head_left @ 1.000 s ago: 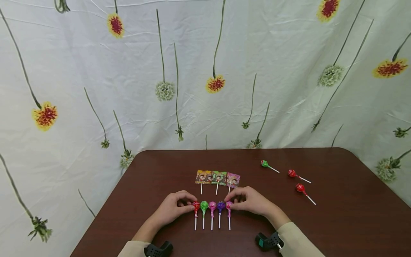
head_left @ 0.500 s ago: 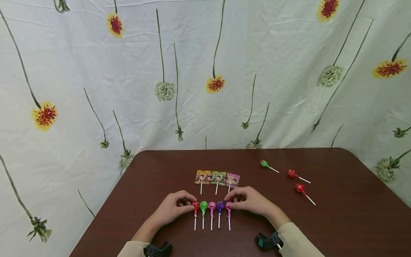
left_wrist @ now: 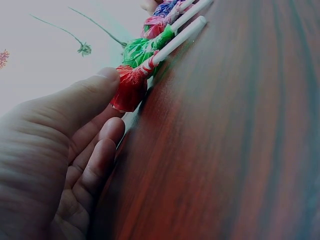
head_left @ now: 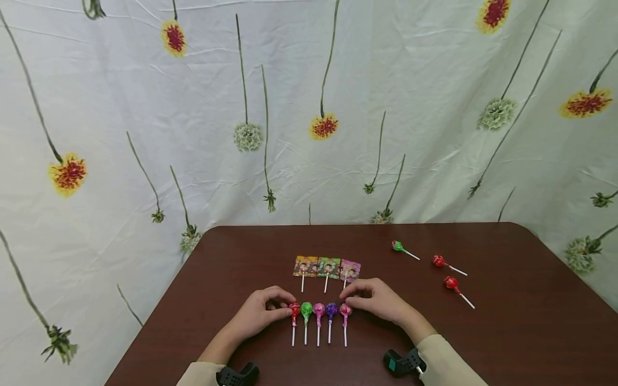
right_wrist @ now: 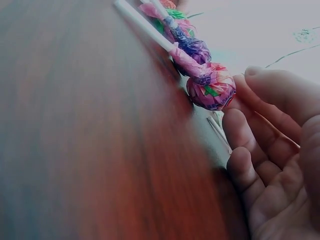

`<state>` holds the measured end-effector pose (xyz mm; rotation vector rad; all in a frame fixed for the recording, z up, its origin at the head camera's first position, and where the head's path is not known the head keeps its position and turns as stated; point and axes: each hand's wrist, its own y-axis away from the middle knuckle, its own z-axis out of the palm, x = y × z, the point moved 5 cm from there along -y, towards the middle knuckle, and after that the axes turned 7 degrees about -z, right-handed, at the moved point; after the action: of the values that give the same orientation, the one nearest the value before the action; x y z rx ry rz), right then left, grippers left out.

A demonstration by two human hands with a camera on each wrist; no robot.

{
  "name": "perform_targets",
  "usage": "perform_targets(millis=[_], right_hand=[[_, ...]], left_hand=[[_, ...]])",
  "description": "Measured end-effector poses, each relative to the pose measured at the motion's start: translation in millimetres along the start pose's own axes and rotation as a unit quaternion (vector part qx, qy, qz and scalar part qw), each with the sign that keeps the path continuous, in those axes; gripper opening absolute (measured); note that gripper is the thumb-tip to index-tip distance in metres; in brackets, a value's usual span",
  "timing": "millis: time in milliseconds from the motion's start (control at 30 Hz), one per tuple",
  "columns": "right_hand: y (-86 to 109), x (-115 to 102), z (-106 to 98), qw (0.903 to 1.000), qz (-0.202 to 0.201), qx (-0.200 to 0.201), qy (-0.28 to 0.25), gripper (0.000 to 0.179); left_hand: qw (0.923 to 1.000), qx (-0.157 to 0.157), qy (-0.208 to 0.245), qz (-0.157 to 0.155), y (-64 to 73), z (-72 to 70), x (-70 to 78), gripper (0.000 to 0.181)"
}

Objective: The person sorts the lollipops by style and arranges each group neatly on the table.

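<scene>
Five-colour candy lies in a row: a red lollipop (head_left: 294,309), a green lollipop (head_left: 306,310), a pink lollipop (head_left: 318,309), a purple lollipop (head_left: 331,310) and another pink lollipop (head_left: 345,310) at the right end, sticks toward the person. My left hand (head_left: 264,312) pinches the red one's wrapped head between thumb (left_wrist: 95,92) and index finger, which is partly hidden behind it. My right hand (head_left: 375,300) is at the right-end pink lollipop's head; in the right wrist view its thumb (right_wrist: 275,85) stands off the candy, with the fingertips close behind.
Behind the row lie three flat-wrapped lollipops in yellow (head_left: 306,266), green (head_left: 329,267) and purple (head_left: 351,269) packets. At the back right are a loose green lollipop (head_left: 397,246) and two red lollipops (head_left: 439,260). A flowered cloth (head_left: 289,177) hangs behind the brown table (head_left: 521,321).
The right hand's thumb has come off the right-end pink lollipop, and that hand has shifted slightly right and away from the person. The left hand has stayed on the red lollipop.
</scene>
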<state>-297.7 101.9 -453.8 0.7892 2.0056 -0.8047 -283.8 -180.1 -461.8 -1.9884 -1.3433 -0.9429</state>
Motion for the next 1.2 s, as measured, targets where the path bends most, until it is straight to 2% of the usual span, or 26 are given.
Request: perform_targets(millis=[333,467,600,767,967,1200], right_hand=[[-0.8,-5,-6,0.9984,0.025,0.050,-0.008,0.020],[1.0,-3,-17,0.9941,0.036,0.099,0.028,0.019],[4.2,2,-35,0.9789,0.065,0.176,0.080,0.016],[9.7,6,-58,0.9596,0.090,0.245,0.103,0.020],[9.8,10,-80,0.9450,0.110,0.293,0.096,0.028],[4.7,11,-99,0.9300,0.107,0.327,0.131,0.032]], left_hand=[[0.9997,0.000,0.023,0.003,1.9,-1.4,4.8,0.017],[0.9998,0.001,0.022,0.001,1.4,0.6,3.5,0.016],[0.9998,0.001,0.019,0.000,0.6,1.2,1.2,0.016],[1.0000,0.002,0.004,-0.002,-0.8,0.3,-1.5,0.014],[1.0000,0.004,0.002,0.001,0.4,0.3,-1.2,0.014],[0.9999,0.003,0.009,-0.004,1.0,0.1,0.6,0.014]])
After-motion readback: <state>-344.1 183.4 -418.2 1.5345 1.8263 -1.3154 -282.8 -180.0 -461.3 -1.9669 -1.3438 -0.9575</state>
